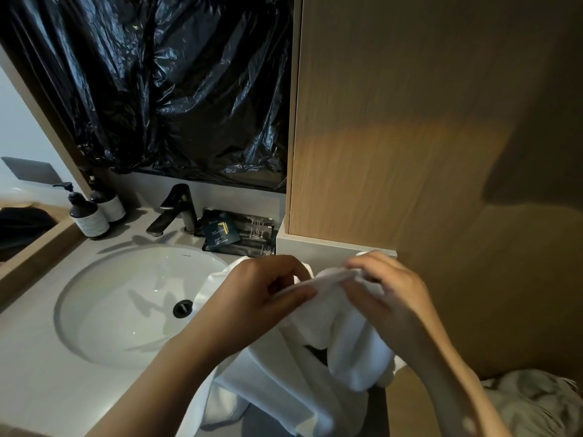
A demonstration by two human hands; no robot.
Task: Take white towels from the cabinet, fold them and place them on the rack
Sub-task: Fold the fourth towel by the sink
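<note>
The wooden cabinet (410,121) fills the right side of my view, its panel closed as far as I can see, and a sheet of black plastic (173,83) hangs over the wall behind the table (41,357). The white sink (126,304) is set into that table. The white towel (347,351) is already out and in my grasp, held up over the table's right end, its loose body hanging down in uneven folds and lapping over the sink's right rim. A second pale, crumpled cloth (536,402) lies low at my right; I cannot tell whether it is another towel waiting its turn. My left hand (265,294) pinches the towel's top edge between thumb and curled fingers, and my right hand (388,288) pinches the same edge just beside it. I judge I am only finding the edge, so folding has barely begun. No neat fold shows yet, and no rack is in view, so folding and placing are both left. A dark faucet (176,209), two pump bottles (88,216) and some dark sachets (233,234) stand behind the sink.
</note>
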